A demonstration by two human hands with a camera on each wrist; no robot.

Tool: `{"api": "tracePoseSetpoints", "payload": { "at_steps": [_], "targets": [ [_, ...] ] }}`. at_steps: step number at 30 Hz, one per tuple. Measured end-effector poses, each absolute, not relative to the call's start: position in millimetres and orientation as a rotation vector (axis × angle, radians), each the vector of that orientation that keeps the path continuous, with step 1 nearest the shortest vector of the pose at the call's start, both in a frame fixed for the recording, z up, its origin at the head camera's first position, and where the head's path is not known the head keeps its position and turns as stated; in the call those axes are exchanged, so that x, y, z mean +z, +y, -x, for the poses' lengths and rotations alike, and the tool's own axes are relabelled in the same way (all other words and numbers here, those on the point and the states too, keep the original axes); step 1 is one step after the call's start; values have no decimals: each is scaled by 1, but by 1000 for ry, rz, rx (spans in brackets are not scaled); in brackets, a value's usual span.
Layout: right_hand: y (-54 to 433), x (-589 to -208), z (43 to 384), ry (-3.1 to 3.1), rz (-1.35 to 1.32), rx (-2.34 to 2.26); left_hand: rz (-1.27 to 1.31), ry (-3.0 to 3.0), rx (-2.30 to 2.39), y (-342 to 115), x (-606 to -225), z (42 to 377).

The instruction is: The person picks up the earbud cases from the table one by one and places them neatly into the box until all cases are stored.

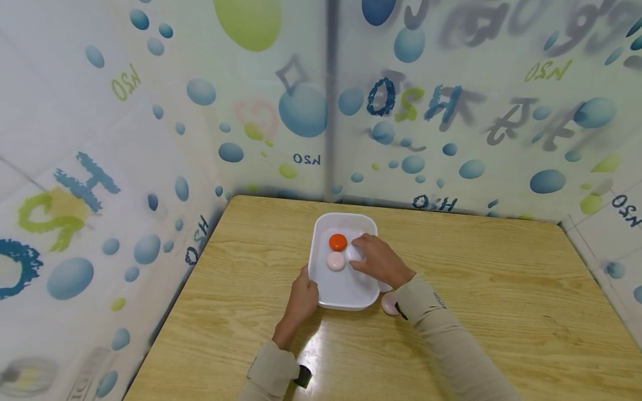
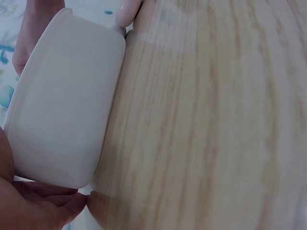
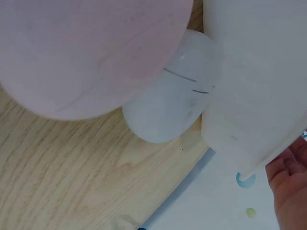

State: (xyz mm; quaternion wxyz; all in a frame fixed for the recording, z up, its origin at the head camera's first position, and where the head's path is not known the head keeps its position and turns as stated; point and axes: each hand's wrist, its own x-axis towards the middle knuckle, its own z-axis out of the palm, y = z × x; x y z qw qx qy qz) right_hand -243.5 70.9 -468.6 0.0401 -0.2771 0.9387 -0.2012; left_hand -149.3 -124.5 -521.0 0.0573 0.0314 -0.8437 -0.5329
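A pale beige right sleeve (image 1: 456, 334) and left sleeve (image 1: 271, 370) lie nearest, with a dark strap (image 1: 303, 377) showing at the left cuff. Past them spreads a wood-grained worktop (image 1: 501, 289). On it, just right of a white tray (image 1: 346, 291), a pale pink rounded piece (image 1: 389, 304) sits partly behind the right cuff; slightly farther, a white rounded piece (image 3: 160, 105) stands close beside the tray's wall, dark marks on its side in the right wrist view.

The left hand (image 1: 302, 295) grips the tray's left wall near its closer corner, its fingers bent against the side. Inside the tray, a light pink disc-like piece (image 1: 335, 261) lies just nearer than a red-orange one (image 1: 337, 242). To their right, the right hand (image 1: 381, 260) reaches in, thumb and fingers curled about another white piece (image 1: 355, 254), pinching it. Beyond the worktop hangs a pale sheet (image 1: 281, 184) printed with blue and green bubbles.
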Motion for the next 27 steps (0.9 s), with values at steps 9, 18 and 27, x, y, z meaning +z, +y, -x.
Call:
{"api": "tracePoseSetpoints", "payload": {
  "at_steps": [9, 18, 27],
  "targets": [
    [73, -468, 241, 2861, 790, -655, -78, -2549, -1624, -124, -522, 149],
    [82, -465, 238, 2871, 741, -820, -82, -2552, -1612, -124, -522, 147],
    [111, -472, 234, 2948, 661, -1027, -100, -2560, -1614, -125, -519, 148]
  ]
}}
